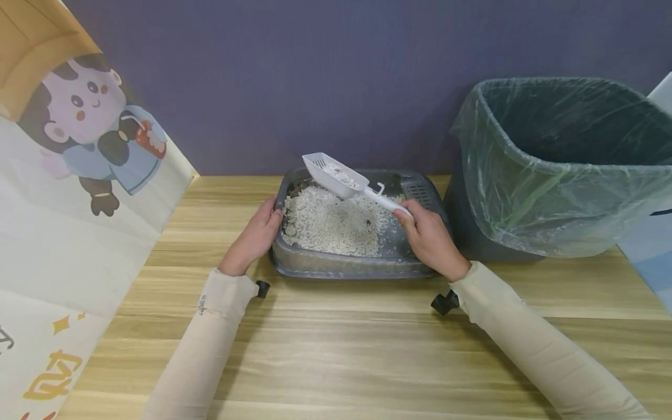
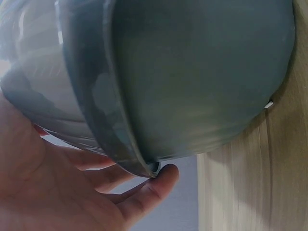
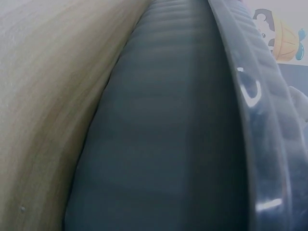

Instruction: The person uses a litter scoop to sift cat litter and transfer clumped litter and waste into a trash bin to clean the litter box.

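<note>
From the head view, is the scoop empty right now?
No, pale granules lie in the head of the white scoop, which the right hand holds above the gray tray.

**Mostly here for the cartoon wall art**

Got a rosy-cheeked cartoon character (image 1: 91, 108) on the pale panel (image 1: 31, 192) at left, with blue outfit, orange hat and red drink with a straw. Lower down, some orange lettering (image 1: 54, 376) plus a little orange star (image 1: 60, 325). Plain bluish-purple wall (image 1: 294, 76) across the back. Over on the right, a dark grey trash bin (image 1: 467, 224) with a see-through liner (image 1: 535, 204) draped over the rim, parked on a light wood-grain tabletop (image 1: 336, 356). Also spotted another cartoon print (image 3: 285, 42), top right in the right wrist view.
</note>
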